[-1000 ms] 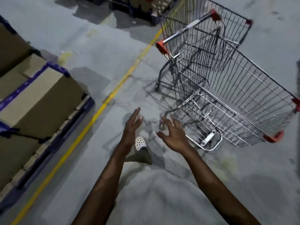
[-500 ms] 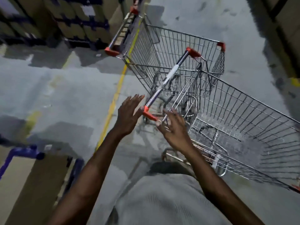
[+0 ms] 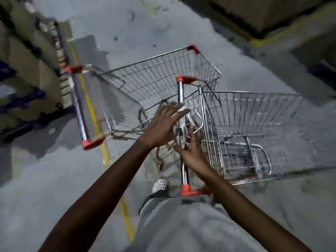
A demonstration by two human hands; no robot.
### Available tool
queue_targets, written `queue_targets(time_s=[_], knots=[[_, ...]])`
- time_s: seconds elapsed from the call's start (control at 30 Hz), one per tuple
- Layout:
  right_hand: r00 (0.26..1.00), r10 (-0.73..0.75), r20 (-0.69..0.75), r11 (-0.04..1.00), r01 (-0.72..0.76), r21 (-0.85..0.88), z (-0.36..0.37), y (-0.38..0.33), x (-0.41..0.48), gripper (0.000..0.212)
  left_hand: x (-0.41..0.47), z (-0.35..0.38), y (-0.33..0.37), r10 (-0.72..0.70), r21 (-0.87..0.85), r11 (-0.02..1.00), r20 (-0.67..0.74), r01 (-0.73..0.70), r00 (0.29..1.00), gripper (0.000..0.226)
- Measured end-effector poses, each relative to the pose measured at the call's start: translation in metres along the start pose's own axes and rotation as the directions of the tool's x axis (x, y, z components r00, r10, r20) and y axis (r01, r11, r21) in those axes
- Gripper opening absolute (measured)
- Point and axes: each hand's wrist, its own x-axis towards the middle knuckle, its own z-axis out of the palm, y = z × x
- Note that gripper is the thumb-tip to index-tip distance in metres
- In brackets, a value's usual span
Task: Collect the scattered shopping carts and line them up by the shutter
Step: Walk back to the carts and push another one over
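Two wire shopping carts with red corner caps stand on the grey floor. The near cart's basket [image 3: 254,124] lies to my right, and its chrome handle [image 3: 180,91] runs straight away from me. My left hand [image 3: 161,126] is spread flat, its fingertips over the middle of that handle. My right hand [image 3: 192,151] is cupped lower on the same bar, which sits between thumb and fingers without a closed grip. The second cart [image 3: 160,77] is angled behind the first, its own handle [image 3: 80,110] off to the left.
A yellow floor line [image 3: 91,110] runs under the second cart toward me. Stacked cartons on pallets [image 3: 27,70] stand along the left. More cartons [image 3: 254,13] sit at the top right behind another yellow line. My white shoe [image 3: 160,184] is near the handle's close end.
The view has swung round, so the near cart's handle now points straight ahead of me. Both hands have come in from open air onto that handle.
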Motion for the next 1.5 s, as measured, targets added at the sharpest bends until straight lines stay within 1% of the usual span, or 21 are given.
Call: queue_targets(time_s=[0.03,0.1,0.13,0.2,0.3,0.4,0.47,0.5,0.6,0.63,0.73,0.8,0.83,0.9,0.93,1.03,1.13,1.23,1.3,1.4,1.5], knots=[[0.997,0.027,-0.076,0.999,-0.023,0.047,0.010,0.000,0.012,0.099,0.016,-0.001,-0.014,0.061,0.003,0.998,0.028,-0.061,0.998,0.084],[0.967,0.098,-0.235,0.984,-0.059,0.170,0.030,0.006,0.022,0.117,0.037,0.001,-0.036,0.194,0.010,0.981,0.059,-0.195,0.979,0.082],[0.946,0.129,-0.298,0.980,-0.075,0.186,0.038,0.005,0.022,0.116,0.045,0.003,-0.046,0.247,0.029,0.968,0.074,-0.250,0.966,0.084],[0.892,0.170,-0.419,0.982,-0.117,0.149,0.049,-0.016,0.003,0.102,0.056,0.006,-0.062,0.357,0.067,0.928,0.117,-0.366,0.927,0.092],[0.797,0.247,-0.551,0.968,-0.228,0.104,0.056,-0.016,-0.007,0.086,0.071,0.007,-0.069,0.500,0.068,0.855,0.156,-0.514,0.852,0.092],[0.729,0.245,-0.639,0.961,-0.268,0.063,0.063,-0.017,-0.016,0.077,0.092,0.009,-0.072,0.594,0.036,0.795,0.152,-0.605,0.790,0.088],[0.709,0.217,-0.671,0.944,-0.327,-0.040,0.071,-0.016,-0.023,0.073,0.105,0.016,-0.073,0.665,-0.032,0.744,0.118,-0.667,0.737,0.080],[0.695,0.186,-0.694,0.932,-0.349,-0.100,0.075,-0.015,-0.027,0.072,0.111,0.020,-0.074,0.685,-0.068,0.728,0.123,-0.683,0.718,0.076],[0.660,0.118,-0.742,0.877,-0.419,-0.234,0.077,-0.013,-0.039,0.060,0.125,0.027,-0.070,0.675,-0.128,0.735,0.220,-0.666,0.704,0.071],[0.645,0.120,-0.755,0.859,-0.449,-0.247,0.077,-0.010,-0.044,0.061,0.127,0.028,-0.068,0.667,-0.124,0.741,0.254,-0.660,0.700,0.067],[0.598,0.120,-0.793,0.782,-0.549,-0.295,0.071,0.005,-0.068,0.081,0.128,0.031,-0.067,0.651,-0.043,0.744,0.270,-0.666,0.710,0.047],[0.573,0.123,-0.810,0.692,-0.634,-0.344,0.062,0.020,-0.088,0.089,0.127,0.034,-0.066,0.633,0.061,0.744,0.253,-0.665,0.732,0.051],[0.563,0.132,-0.816,0.653,-0.668,-0.356,0.058,0.025,-0.096,0.090,0.125,0.034,-0.064,0.619,0.144,0.731,0.271,-0.667,0.737,0.054],[0.550,0.150,-0.822,0.610,-0.705,-0.361,0.052,0.032,-0.108,0.093,0.118,0.036,-0.054,0.571,0.293,0.685,0.353,-0.667,0.742,0.059],[0.545,0.150,-0.825,0.597,-0.715,-0.364,0.051,0.035,-0.110,0.096,0.113,0.038,-0.049,0.542,0.331,0.677,0.380,-0.657,0.750,0.060],[0.529,0.153,-0.835,0.570,-0.738,-0.362,0.047,0.045,-0.116,0.105,0.104,0.045,-0.038,0.517,0.348,0.688,0.382,-0.637,0.766,0.062],[0.512,0.129,-0.849,0.556,-0.746,-0.366,0.038,0.056,-0.126,0.104,0.097,0.049,-0.027,0.517,0.356,0.684,0.379,-0.636,0.768,0.065],[0.496,0.107,-0.861,0.517,-0.768,-0.378,0.022,0.066,-0.138,0.107,0.091,0.055,-0.010,0.522,0.324,0.709,0.357,-0.626,0.775,0.066],[0.497,0.106,-0.861,0.502,-0.774,-0.385,0.008,0.077,-0.145,0.111,0.085,0.059,0.003,0.525,0.322,0.716,0.336,-0.619,0.782,0.072],[0.511,0.088,-0.855,0.479,-0.774,-0.414,-0.019,0.093,-0.156,0.111,0.081,0.064,0.028,0.524,0.315,0.729,0.313,-0.608,0.792,0.089],[0.523,0.082,-0.848,0.479,-0.767,-0.427,-0.051,0.106,-0.165,0.111,0.088,0.065,0.057,0.537,0.309,0.714,0.333,-0.628,0.775,0.100]])
